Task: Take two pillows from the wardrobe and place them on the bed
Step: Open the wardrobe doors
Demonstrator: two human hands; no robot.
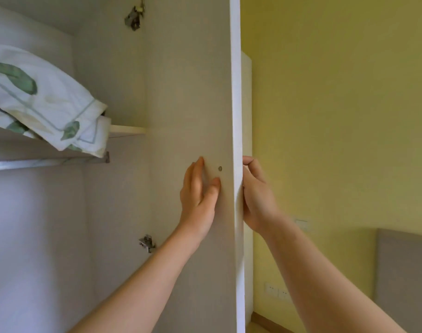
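Wardrobe door (193, 92) stands open, seen nearly edge-on, its white front edge running the full height of the view. The left hand (200, 195) lies flat against the door's inner face, fingers extended and slightly spread, thumb just below a small round fitting (220, 168). The right hand (255, 195) is on the far side of the door edge; its fingers curl toward the outer face, but the door hides the contact, so its grip cannot be confirmed. Two hinges (147, 243) show on the inner side, the upper one partly cut off. One leaf-print pillow (44, 99) rests on the upper shelf (127, 129), its corner overhanging the shelf; the left frame edge cuts it off, and a second pillow beneath it is hard to make out. A hanging rail (46, 162) runs below. A bed headboard (404, 272) is partly visible at lower right.
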